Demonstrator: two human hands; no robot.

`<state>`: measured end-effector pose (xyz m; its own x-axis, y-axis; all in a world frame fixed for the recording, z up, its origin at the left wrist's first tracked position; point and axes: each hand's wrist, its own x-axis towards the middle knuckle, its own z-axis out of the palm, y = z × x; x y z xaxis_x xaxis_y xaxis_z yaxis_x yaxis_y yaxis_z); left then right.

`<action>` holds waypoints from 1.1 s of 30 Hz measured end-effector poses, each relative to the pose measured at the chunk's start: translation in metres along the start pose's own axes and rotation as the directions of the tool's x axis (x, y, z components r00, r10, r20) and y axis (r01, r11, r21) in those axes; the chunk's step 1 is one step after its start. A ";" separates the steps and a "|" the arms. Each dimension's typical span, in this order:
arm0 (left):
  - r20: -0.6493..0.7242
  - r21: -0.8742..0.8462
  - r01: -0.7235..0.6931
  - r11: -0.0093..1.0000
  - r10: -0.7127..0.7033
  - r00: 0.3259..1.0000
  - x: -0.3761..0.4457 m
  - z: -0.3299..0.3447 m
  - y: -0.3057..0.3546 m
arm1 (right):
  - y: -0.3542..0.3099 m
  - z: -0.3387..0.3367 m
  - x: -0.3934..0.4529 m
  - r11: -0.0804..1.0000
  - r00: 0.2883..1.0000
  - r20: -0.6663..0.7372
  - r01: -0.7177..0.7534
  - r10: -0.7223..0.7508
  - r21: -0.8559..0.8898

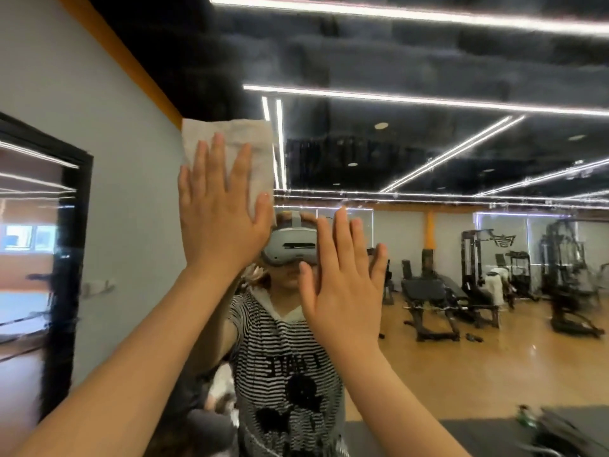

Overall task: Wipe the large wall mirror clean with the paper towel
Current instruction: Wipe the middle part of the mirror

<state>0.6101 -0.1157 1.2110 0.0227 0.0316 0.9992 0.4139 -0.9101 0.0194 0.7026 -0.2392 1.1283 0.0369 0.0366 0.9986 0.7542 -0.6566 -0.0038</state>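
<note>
The large wall mirror [428,153] fills most of the view and reflects a gym and a person in a striped shirt wearing a headset. My left hand [220,209] lies flat with straight fingers, pressing a beige paper towel [237,140] against the glass near the mirror's upper left edge. The towel sticks out above and to the right of my fingers. My right hand [342,282] is also flat on the glass, fingers straight and spread, lower and to the right of the towel, holding nothing.
A grey wall [99,127] with an orange strip borders the mirror on the left. A black-framed panel [71,258] hangs on that wall. Reflected gym benches [438,301] and weight machines [566,278] stand on a wooden floor. A dark mat [478,437] lies at bottom right.
</note>
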 end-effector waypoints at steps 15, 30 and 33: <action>0.179 0.101 0.012 0.995 -0.030 0.983 0.003 -0.011 0.003 | 0.023 -0.021 0.000 0.992 0.986 0.113 0.123 -0.125 0.019; 0.176 0.159 0.054 0.986 -0.082 0.981 0.002 -0.012 0.008 | 0.198 -0.059 -0.013 0.994 0.994 0.086 0.079 -0.072 -0.078; 0.117 0.150 0.131 0.980 -0.149 0.982 -0.001 -0.008 0.015 | 0.198 -0.057 -0.014 0.995 0.995 0.065 0.085 -0.081 -0.057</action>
<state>0.6087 -0.1328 1.2111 0.0667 0.2154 0.9743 0.5451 -0.8257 0.1452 0.8144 -0.4127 1.1167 0.0182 0.1388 0.9902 0.7158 -0.6933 0.0840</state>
